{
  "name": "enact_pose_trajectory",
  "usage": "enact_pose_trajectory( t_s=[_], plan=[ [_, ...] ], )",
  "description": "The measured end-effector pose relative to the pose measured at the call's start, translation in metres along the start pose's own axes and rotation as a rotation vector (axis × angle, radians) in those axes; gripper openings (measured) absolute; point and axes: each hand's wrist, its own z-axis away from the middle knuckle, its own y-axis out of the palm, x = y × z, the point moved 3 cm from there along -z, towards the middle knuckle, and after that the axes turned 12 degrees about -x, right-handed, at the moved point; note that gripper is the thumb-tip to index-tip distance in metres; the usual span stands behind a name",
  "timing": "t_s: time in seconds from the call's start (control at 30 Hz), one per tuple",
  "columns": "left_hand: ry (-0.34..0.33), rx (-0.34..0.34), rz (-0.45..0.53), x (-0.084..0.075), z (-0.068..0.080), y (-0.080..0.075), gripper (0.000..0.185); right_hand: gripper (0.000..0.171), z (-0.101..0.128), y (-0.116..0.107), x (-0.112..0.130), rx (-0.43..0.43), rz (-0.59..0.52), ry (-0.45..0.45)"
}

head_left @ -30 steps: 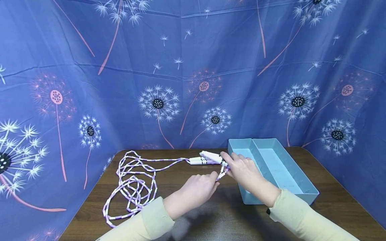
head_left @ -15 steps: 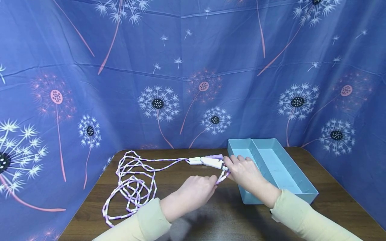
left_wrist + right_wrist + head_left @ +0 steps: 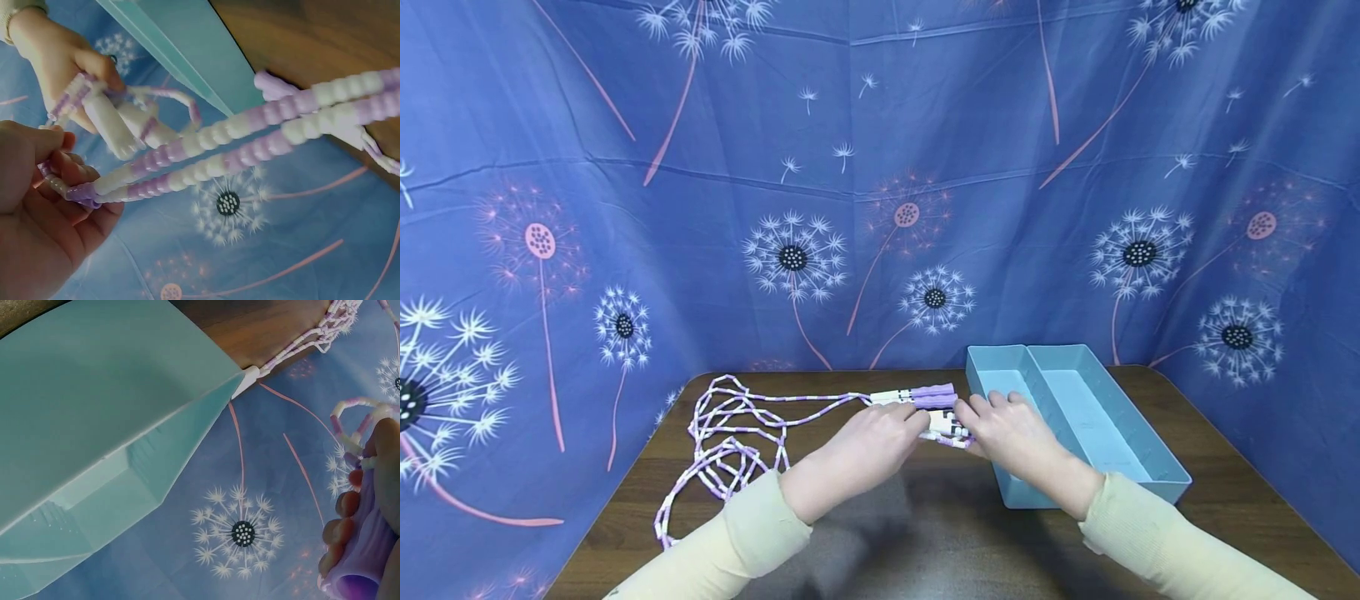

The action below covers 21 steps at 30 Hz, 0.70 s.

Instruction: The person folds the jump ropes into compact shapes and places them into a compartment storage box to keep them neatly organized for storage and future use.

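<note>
My right hand (image 3: 1011, 429) grips the purple handles of a beaded jump rope, near the box's left side. In the right wrist view its fingers curl round a purple handle (image 3: 362, 562) with a hollow end. The white ends (image 3: 112, 125) of two held handles show in the left wrist view. My left hand (image 3: 872, 442) pinches the purple-and-white beaded cord (image 3: 219, 131) of this rope, beside the right hand. Just behind the hands, another pair of purple-and-white jump rope handles (image 3: 934, 392) lies on the table; the left hand partly overlaps them in the head view.
The lying handles' beaded cord (image 3: 737, 394) spreads in loose loops over the table's left side. A light-blue box (image 3: 1165, 492) with two compartments stands at the right. Behind the brown wooden table (image 3: 970, 550) hangs a blue dandelion-print cloth (image 3: 880, 125).
My left hand has moved left and up, drawing the cord along the held handles. The white handle ends have swung down, off the lying pair. The right hand has barely moved.
</note>
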Motion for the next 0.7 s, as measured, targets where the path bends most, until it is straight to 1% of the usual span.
enact_pose_trajectory(
  t_s=[0.17,0.23,0.3,0.4,0.53,0.63,0.7],
  plan=[
    [0.049,0.023,-0.029,0.013,-0.004,0.000,0.010,0.052,-0.001,-0.003,0.003,-0.030,-0.034,-0.060],
    [0.070,0.021,-0.031,0.019,-0.005,0.001,0.011,0.054,-0.001,-0.003,0.003,-0.039,-0.048,-0.081],
    [0.098,0.003,-0.017,0.025,-0.005,0.001,0.014,0.053,-0.002,-0.005,0.004,-0.047,-0.066,-0.097],
    [0.175,-0.056,-0.014,0.031,-0.004,0.004,0.018,0.054,-0.003,-0.007,0.006,-0.052,-0.097,-0.119],
    [0.277,-0.118,-0.049,0.035,-0.004,0.008,0.016,0.053,-0.006,-0.011,0.009,-0.038,-0.132,-0.147],
    [0.306,-0.133,-0.060,0.038,-0.003,0.012,0.013,0.048,-0.008,-0.013,0.012,-0.047,-0.149,-0.169],
    [0.307,-0.140,-0.054,0.041,-0.002,0.016,0.012,0.044,-0.009,-0.013,0.013,-0.062,-0.154,-0.185]
  ],
)
